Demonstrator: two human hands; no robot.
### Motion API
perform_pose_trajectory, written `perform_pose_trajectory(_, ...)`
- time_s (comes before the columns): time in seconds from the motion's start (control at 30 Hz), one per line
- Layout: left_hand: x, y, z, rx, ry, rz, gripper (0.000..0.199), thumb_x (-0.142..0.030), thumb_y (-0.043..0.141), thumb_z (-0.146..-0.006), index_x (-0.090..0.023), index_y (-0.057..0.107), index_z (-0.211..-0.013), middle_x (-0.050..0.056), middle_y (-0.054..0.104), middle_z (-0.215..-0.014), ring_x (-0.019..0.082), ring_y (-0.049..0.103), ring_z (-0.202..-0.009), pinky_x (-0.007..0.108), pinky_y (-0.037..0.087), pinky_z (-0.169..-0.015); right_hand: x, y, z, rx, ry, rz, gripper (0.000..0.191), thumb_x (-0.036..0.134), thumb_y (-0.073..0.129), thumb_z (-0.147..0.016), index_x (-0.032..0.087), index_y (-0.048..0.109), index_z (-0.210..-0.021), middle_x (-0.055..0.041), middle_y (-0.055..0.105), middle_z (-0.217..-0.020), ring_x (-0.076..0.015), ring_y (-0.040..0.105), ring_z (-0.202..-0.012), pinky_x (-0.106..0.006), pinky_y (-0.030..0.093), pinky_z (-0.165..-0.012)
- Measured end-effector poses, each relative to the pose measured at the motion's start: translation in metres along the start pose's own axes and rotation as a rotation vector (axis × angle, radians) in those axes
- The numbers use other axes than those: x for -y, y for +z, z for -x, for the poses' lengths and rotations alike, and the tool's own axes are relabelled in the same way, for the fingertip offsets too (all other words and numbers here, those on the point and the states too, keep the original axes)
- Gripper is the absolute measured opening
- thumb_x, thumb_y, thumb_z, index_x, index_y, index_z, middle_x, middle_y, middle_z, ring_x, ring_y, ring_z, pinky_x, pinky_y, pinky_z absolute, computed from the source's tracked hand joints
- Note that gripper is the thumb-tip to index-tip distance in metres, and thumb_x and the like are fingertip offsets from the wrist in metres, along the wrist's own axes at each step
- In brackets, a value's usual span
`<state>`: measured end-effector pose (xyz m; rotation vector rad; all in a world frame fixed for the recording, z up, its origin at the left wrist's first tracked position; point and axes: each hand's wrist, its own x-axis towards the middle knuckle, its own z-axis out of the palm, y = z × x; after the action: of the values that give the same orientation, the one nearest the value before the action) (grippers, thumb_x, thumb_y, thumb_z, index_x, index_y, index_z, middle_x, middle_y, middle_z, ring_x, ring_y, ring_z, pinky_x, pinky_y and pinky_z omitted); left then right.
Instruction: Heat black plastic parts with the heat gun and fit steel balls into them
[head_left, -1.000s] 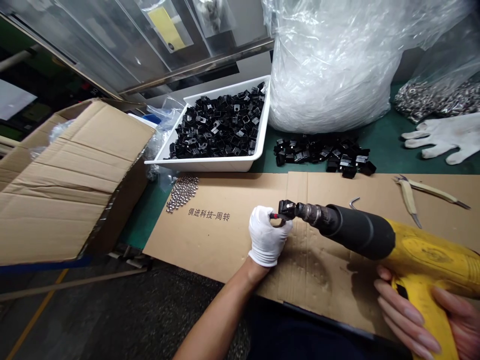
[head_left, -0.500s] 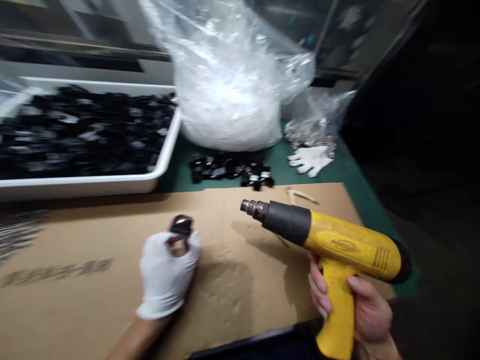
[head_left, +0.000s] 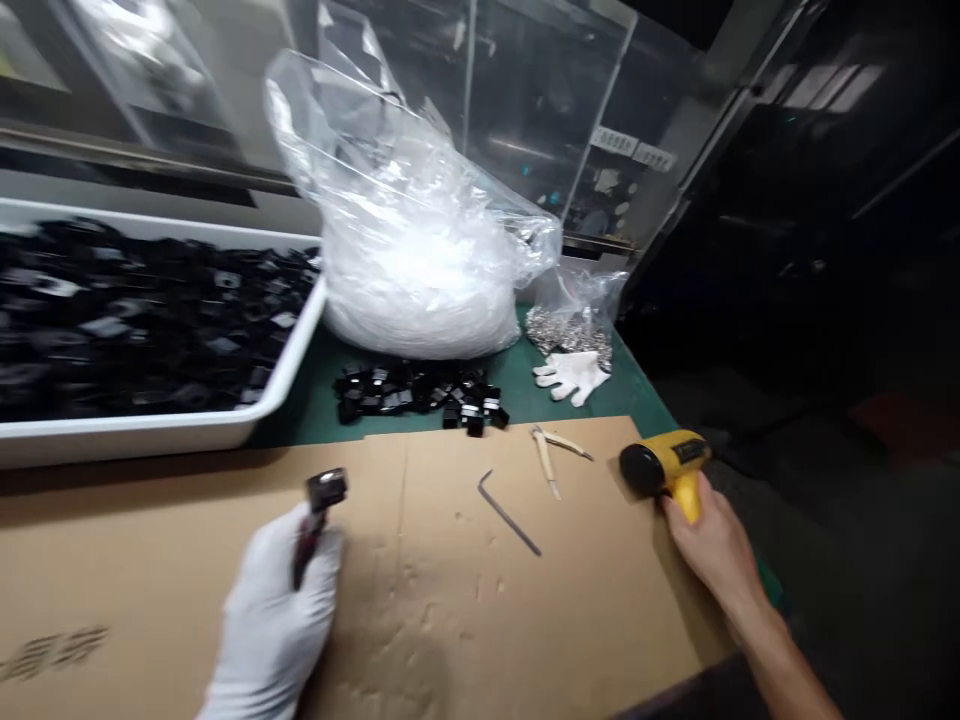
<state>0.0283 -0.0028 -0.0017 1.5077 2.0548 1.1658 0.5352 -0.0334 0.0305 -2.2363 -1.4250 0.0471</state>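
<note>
Black writing (head_left: 52, 655) on the brown card (head_left: 450, 600) is too blurry to read, and so are the white labels (head_left: 634, 148) at the back. The gloved left hand (head_left: 270, 605) pinches a dark tool (head_left: 304, 552), with a black bit (head_left: 327, 488) at its top, over the card. The right hand (head_left: 709, 540) curls its fingers around the yellow gun (head_left: 681, 458). A second ago the gun's tip was right by the bit; now they are well apart, with the gun near the card's right edge.

Cardboard sheet (head_left: 172, 560), near left: dark printed characters (head_left: 56, 652), blurred, illegible. Far panelling (head_left: 540, 100): two white labels (head_left: 614, 140), print unreadable.
</note>
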Motion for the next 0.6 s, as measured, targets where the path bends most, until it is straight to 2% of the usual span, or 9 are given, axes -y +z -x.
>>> perform_pose_trajectory(0.07,0.002,-0.006,0.004,-0.013,0.091,0.04,0.035,-0.052,0.062,-0.09,-0.031,0.067,-0.117,0.004,0.073,-0.117,0.034,0.07,-0.108,0.05,0.054,-0.104,-0.004,0.006,0.004,-0.005,-0.002,0.057,0.06,0.054,0.061,-0.092,0.012,0.061,-0.135,-0.0108,0.062,-0.087,-0.037,0.064,-0.082,-0.052,0.052,-0.074)
perform_pose_trajectory(0.13,0.003,-0.014,0.007,0.011,0.068,0.066,0.036,-0.054,0.062,-0.091,-0.027,0.069,-0.113,0.007,0.074,-0.11,0.033,0.071,-0.104,0.047,0.055,-0.102,-0.004,0.004,0.008,-0.008,-0.02,0.089,0.062,0.057,0.062,-0.089,0.013,0.063,-0.134,-0.0135,0.063,-0.087,-0.0423,0.065,-0.084,-0.054,0.051,-0.071)
perform_pose_trajectory(0.2,0.0,-0.025,0.012,0.087,-0.022,0.134,0.042,-0.06,0.06,-0.093,-0.024,0.07,-0.112,0.007,0.074,-0.101,0.031,0.072,-0.096,0.045,0.056,-0.098,0.005,-0.006,0.014,-0.051,-0.048,0.117,0.066,0.058,0.064,-0.087,0.012,0.062,-0.135,-0.0229,0.066,-0.104,-0.051,0.063,-0.1,-0.062,0.051,-0.078)
perform_pose_trajectory(0.27,-0.009,-0.034,0.019,0.205,-0.139,0.282,0.05,-0.066,0.058,-0.094,-0.022,0.069,-0.115,0.006,0.072,-0.092,0.027,0.07,-0.083,0.043,0.058,-0.089,0.026,-0.015,0.025,-0.124,-0.081,0.138,0.069,0.057,0.064,-0.089,0.011,0.058,-0.14,-0.0326,0.058,-0.131,-0.0594,0.053,-0.121,-0.072,0.044,-0.093)
perform_pose_trajectory(0.33,-0.023,-0.04,0.028,0.341,-0.284,0.482,0.055,-0.07,0.057,-0.095,-0.02,0.066,-0.118,0.004,0.069,-0.084,0.023,0.065,-0.071,0.039,0.058,-0.074,0.059,-0.013,0.041,-0.123,-0.161,0.1,0.054,0.052,0.059,-0.097,0.019,0.056,-0.141,-0.0279,0.056,-0.14,-0.0525,0.05,-0.131,-0.066,0.042,-0.104)
perform_pose_trajectory(0.37,-0.029,-0.04,0.034,0.405,-0.361,0.584,0.056,-0.071,0.056,-0.095,-0.02,0.065,-0.116,0.003,0.068,-0.081,0.021,0.063,-0.066,0.037,0.056,-0.067,0.079,-0.006,0.05,-0.014,-0.28,-0.022,0.043,0.044,0.055,-0.102,0.019,0.055,-0.137,-0.0259,0.06,-0.132,-0.0484,0.054,-0.126,-0.064,0.043,-0.104)
perform_pose_trajectory(0.43,-0.041,-0.038,0.045,0.527,-0.506,0.763,0.056,-0.073,0.055,-0.095,-0.019,0.064,-0.11,0.002,0.064,-0.075,0.018,0.058,-0.058,0.033,0.052,-0.057,0.118,0.017,0.066,0.19,-0.426,-0.117,0.024,0.042,0.052,-0.105,0.028,0.058,-0.124,-0.0134,0.067,-0.119,-0.0345,0.066,-0.108,-0.048,0.055,-0.09)
perform_pose_trajectory(0.47,-0.044,-0.036,0.051,0.571,-0.563,0.843,0.058,-0.075,0.054,-0.095,-0.019,0.063,-0.107,0.001,0.062,-0.072,0.017,0.057,-0.056,0.032,0.051,-0.055,0.136,0.032,0.073,0.265,-0.476,-0.136,0.023,0.042,0.055,-0.104,0.029,0.059,-0.122,-0.0108,0.068,-0.116,-0.032,0.067,-0.105,-0.044,0.056,-0.087)
perform_pose_trajectory(0.6,-0.041,-0.029,0.071,0.679,-0.687,1.058,0.062,-0.078,0.051,-0.094,-0.018,0.063,-0.103,0.0,0.058,-0.067,0.015,0.054,-0.052,0.028,0.047,-0.05,0.182,0.08,0.088,0.34,-0.507,-0.129,0.019,0.038,0.049,-0.104,0.024,0.06,-0.101,-0.0128,0.065,-0.098,-0.0362,0.063,-0.096,-0.049,0.05,-0.082)
